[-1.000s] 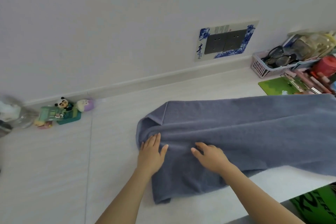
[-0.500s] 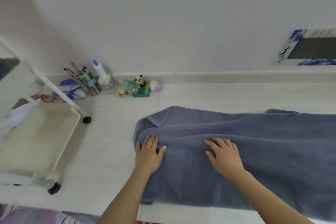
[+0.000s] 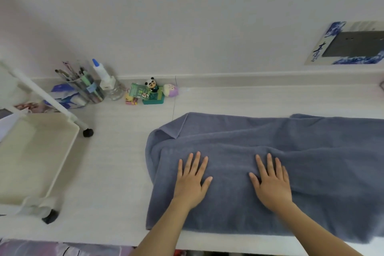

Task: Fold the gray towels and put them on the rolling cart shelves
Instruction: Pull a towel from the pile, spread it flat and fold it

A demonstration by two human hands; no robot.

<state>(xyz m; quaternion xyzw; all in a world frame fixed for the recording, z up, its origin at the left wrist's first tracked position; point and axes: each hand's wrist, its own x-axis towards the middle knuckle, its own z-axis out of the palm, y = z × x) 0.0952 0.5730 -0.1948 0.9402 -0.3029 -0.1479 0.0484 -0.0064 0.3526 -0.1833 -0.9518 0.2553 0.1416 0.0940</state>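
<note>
Gray towel point(image 3: 291, 164) lies on the white tabletop point(image 3: 116, 172), at 3 o'clock from the rolling cart point(image 3: 37, 158). Left hand point(image 3: 192, 181) and right hand point(image 3: 271, 183) press flat on it, fingers straight and spread.

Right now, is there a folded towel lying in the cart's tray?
No, the cart tray holds no towel; the gray towel lies on the table under both flat hands.

Soft, even daylight, no glare.
You see only faint shadows; the wide lens bends the edges, and the corners look slightly blurred.
</note>
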